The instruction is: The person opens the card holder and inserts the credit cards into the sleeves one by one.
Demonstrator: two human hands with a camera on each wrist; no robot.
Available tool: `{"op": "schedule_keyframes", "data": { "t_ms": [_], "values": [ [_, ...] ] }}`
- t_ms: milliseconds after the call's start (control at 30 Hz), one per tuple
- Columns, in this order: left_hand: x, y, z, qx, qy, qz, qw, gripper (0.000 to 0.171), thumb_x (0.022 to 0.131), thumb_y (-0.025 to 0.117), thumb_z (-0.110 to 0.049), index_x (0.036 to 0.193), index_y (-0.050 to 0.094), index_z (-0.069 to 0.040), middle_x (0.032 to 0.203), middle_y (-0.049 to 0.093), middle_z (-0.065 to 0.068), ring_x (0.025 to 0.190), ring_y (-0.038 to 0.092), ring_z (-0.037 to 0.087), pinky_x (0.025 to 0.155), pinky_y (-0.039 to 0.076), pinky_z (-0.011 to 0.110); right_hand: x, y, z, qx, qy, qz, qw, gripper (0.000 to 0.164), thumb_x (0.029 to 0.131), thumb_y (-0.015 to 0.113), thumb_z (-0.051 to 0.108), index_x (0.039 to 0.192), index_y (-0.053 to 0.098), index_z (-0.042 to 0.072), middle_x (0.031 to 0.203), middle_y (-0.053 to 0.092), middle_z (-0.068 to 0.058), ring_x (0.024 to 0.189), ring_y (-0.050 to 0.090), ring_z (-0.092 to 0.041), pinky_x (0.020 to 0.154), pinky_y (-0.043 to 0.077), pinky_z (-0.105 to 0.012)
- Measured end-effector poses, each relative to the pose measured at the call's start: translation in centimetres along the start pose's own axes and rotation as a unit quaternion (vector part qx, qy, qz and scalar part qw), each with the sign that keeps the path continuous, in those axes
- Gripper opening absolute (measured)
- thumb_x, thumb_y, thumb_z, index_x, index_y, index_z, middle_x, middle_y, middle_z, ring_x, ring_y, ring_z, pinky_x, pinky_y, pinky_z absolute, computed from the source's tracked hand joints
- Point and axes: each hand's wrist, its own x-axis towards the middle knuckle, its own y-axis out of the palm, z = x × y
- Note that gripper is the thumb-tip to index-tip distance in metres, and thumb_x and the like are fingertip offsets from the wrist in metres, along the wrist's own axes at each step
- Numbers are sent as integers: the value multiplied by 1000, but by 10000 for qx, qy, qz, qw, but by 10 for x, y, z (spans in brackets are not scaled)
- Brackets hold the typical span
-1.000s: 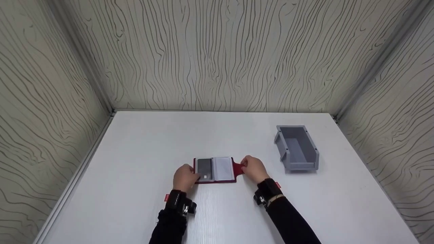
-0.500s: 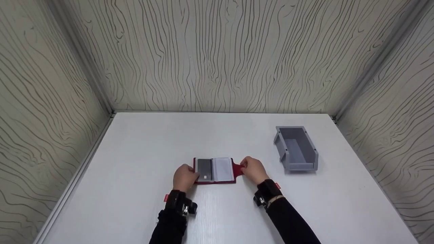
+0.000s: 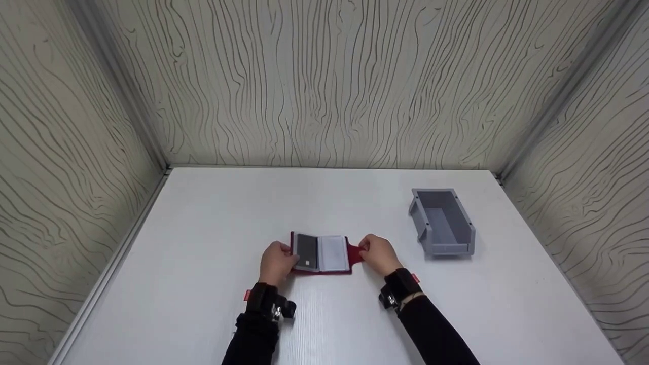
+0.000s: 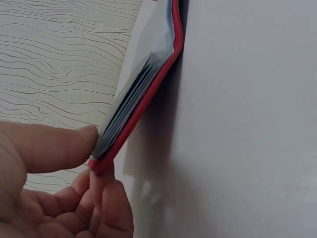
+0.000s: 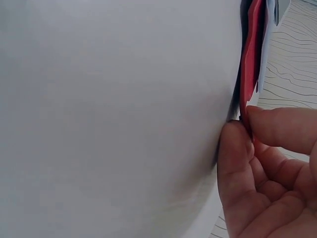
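Observation:
A red card holder (image 3: 333,254) lies spread open on the white table, clear sleeves facing up. Behind its left sleeve shows a dark grey card (image 3: 306,248) with a small pale square. My left hand (image 3: 276,262) pinches the left cover edge, thumb on top and fingers beneath. In the left wrist view that red cover (image 4: 143,106) with its stack of sleeves slants up off the table. On the other side, my right hand (image 3: 379,254) pinches the red strap tab (image 5: 247,94) between thumb and index finger.
A grey plastic bin (image 3: 442,223) stands on the white table (image 3: 228,203) at the right, beyond my right hand. Wood-grain panels (image 3: 314,86) rise behind the table and along both sides.
My left hand has raised the card holder's left cover a little, tilting it up toward the middle. My right hand keeps its pinch on the tab.

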Motion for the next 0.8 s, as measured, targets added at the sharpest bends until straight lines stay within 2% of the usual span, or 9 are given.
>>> {"op": "schedule_keyframes", "data": {
  "t_ms": [67, 267, 400, 600, 800],
  "values": [
    [-1, 0, -2, -71, -33, 27, 10000, 26, 85, 73, -8, 104, 61, 5, 92, 63, 12, 82, 61, 25, 62, 53, 36, 0, 1, 0, 17, 8, 3, 10000, 10, 82, 68, 0, 92, 66, 1, 75, 56, -2, 72, 53, -19, 70, 45, -36],
    [0, 1, -4, -94, 59, 35, 9999, 27, 85, 73, -8, 105, 61, 5, 93, 64, 12, 87, 62, 26, 76, 52, 39, 0, 1, -1, -3, 55, 17, 10000, 10, 82, 69, 1, 91, 66, 1, 75, 56, -2, 72, 53, -19, 70, 44, -36],
    [0, 2, -5, -177, 88, 89, 9998, 27, 85, 72, -8, 105, 61, 6, 93, 65, 12, 88, 62, 26, 78, 52, 40, 0, 0, -1, 0, 47, 35, 10000, 9, 83, 68, 1, 92, 66, 1, 75, 57, -2, 73, 53, -20, 71, 45, -36],
    [-1, 6, -9, -520, 400, 130, 9978, 24, 84, 72, -7, 101, 62, 6, 91, 65, 11, 85, 62, 24, 73, 53, 36, -1, 0, -1, -30, -133, -56, 9999, 11, 81, 69, 0, 91, 65, 1, 74, 57, -2, 72, 53, -20, 71, 46, -37],
    [-2, 11, -16, -726, 623, 88, 9954, 22, 83, 72, -8, 98, 63, 5, 87, 65, 9, 81, 61, 21, 68, 52, 32, 0, 2, -1, -47, -112, -64, 9999, 11, 81, 69, 0, 92, 66, 1, 74, 57, -2, 72, 53, -20, 71, 45, -37]
  ]
}}
